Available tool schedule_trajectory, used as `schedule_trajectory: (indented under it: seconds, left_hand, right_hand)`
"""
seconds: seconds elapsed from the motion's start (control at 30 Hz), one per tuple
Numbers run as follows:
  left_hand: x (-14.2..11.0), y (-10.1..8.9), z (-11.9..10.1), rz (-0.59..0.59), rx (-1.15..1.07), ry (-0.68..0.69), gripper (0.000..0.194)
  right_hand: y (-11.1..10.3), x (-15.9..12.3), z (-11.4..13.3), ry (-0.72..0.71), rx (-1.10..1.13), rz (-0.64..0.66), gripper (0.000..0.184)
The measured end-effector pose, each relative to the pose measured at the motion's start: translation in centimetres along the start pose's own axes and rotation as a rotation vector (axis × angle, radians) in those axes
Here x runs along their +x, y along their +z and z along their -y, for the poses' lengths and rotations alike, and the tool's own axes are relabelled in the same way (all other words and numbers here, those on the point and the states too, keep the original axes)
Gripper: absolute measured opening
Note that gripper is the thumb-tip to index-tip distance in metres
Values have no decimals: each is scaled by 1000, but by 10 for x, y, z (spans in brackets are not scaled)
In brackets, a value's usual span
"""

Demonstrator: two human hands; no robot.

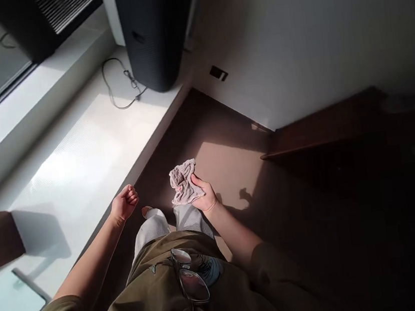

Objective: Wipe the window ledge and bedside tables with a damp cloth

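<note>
The crumpled cloth is located in front of the body, above the floor, held in the right hand. The right thumb lies over the near face of the cloth and the remaining fingers pass beneath it, gripping its right edge; the cloth conceals most of these fingers. The right forearm extends forward and inward from the sleeve. The left hand is raised well apart from the cloth, near the edge of the white ledge, with its fingers curled into a fist; whether the fist encloses anything cannot be determined. The left forearm angles forward and inward. Glasses hang at the shirt front. On the ledge, a cable lies beside a dark upright unit, whose top is cut off. A pale blue flat object is cut off at left. Deep shadow obscures the lower right area.
</note>
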State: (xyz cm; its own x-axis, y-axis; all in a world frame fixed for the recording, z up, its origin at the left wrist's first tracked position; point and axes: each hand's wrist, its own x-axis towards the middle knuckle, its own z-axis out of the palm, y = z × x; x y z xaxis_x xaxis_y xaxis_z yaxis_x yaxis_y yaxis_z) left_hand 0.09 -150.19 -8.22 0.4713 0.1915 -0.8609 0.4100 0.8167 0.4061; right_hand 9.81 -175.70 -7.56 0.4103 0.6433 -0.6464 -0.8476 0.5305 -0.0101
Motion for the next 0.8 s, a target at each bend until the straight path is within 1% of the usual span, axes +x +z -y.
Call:
schedule_trajectory:
  seconds: [0.07, 0.13, 0.2, 0.27, 0.33, 0.4, 0.5, 0.6, 0.67, 0.73, 0.8]
  left_hand:
    - [11, 62, 18, 83, 57, -38, 22]
    - [21, 126, 49, 147, 121, -91, 22]
    - [30, 188, 90, 199, 187, -147, 22]
    - [37, 248, 138, 246, 250, -207, 24]
    - [42, 304, 190, 287, 307, -273, 28]
    - [48, 353, 240, 318, 376, -352, 32]
    - [61, 420, 307, 346, 518, -465, 35]
    - [84, 482, 371, 371, 664, -544, 35]
    - [102, 525, 419, 391, 753, -597, 35]
    - [118, 572, 475, 418, 831, -648, 35]
    - [126, 623, 540, 452, 911, -697, 35]
  right_hand:
    - [-23, -37, 40, -87, 60, 5, 18]
    - [-52, -74, 79, -172, 121, 16, 19]
    - [-85, -112, 115, -247, 179, 28, 20]
    - [-121, -149, 146, -331, 237, 20, 20]
    - [-158, -185, 173, -433, 302, -18, 18]
    - [-195, -220, 196, -551, 381, -75, 16]
    - [-251, -266, 223, -733, 510, -168, 13]
    - [-310, -307, 248, -887, 648, -264, 14]
    - [-353, -334, 267, -978, 747, -339, 13]
    - [-395, -364, 289, -1061, 845, -421, 10]
    - [-435, -399, 313, -1147, 921, -497, 9]
